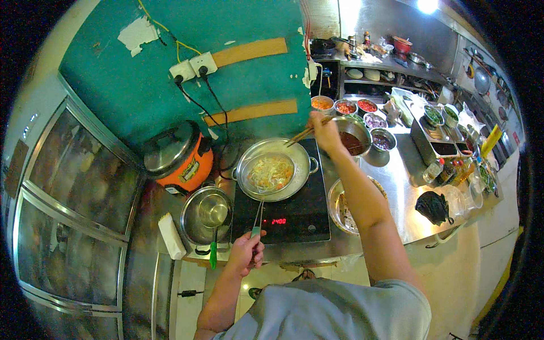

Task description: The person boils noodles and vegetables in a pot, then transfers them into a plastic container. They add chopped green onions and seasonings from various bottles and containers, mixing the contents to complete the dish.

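Observation:
My left hand (246, 253) is closed around the handle of a round mesh strainer (261, 213). The strainer's bowl rests low inside a wide two-handled metal pot (309, 176) of pale, cloudy liquid. Pale and orange shreds (271, 173), perhaps noodles or cut vegetables, lie in the mesh. My right hand (326, 132) grips a pair of wooden chopsticks (299, 137), their tips over the pot's far right rim, apart from the shreds. Under the pot is a black induction cooktop (281, 233) with a lit red display.
Left of the cooktop stand a metal basin (188, 224) holding a green-handled ladle (213, 249) and an orange cooker (190, 170). A bowl of dark sauce (352, 144) sits near my right forearm. Farther right are bowls of chopped ingredients (368, 106), bottles (434, 170) and a black bag (433, 207).

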### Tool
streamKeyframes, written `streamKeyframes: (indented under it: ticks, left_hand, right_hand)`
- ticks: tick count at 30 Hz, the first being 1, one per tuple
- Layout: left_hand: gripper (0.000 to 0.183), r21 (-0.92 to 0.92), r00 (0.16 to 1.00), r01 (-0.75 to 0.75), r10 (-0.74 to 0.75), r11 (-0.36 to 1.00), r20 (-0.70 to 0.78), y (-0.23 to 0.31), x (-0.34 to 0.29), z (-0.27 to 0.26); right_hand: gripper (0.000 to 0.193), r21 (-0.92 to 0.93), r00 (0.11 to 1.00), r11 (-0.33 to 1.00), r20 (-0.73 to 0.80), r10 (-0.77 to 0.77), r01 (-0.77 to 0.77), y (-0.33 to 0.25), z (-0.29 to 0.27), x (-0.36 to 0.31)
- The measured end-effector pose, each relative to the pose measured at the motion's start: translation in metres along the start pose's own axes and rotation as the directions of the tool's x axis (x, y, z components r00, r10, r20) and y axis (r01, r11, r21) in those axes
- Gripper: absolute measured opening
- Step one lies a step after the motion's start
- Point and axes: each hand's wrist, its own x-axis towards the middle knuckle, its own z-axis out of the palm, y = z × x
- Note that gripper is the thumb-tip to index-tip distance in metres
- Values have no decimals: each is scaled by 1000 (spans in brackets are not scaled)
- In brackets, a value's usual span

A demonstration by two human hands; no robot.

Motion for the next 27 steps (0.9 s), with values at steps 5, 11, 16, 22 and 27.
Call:
streamKeyframes:
  ticks: [5, 11, 16, 22, 27]
  left_hand:
    - [29, -27, 1000, -19, 19, 999, -5, 17, -16, 7]
    - [30, -23, 999, -50, 50, 999, -1, 48, -21, 14]
    - [30, -45, 996, -80, 82, 996, 33, 71, -19, 17]
    - [31, -86, 992, -95, 102, 992, 73, 83, -14, 19]
    - [31, -88, 987, -124, 132, 988, 90, 85, -13, 20]
  right_hand:
    - [37, -223, 989, 974, 136, 65, -33, 22, 32, -23]
    - [39, -146, 929, 986, 349, 122, -75, -5, 5, -69]
    - [30, -21, 932, 1000, 361, 14, -6, -36, -12, -96]
    - [12, 150, 817, 920, 424, -391, 362, -67, 44, -141]
    - [19, 42, 746, 913, 562, -357, 405, -46, 73, -135]
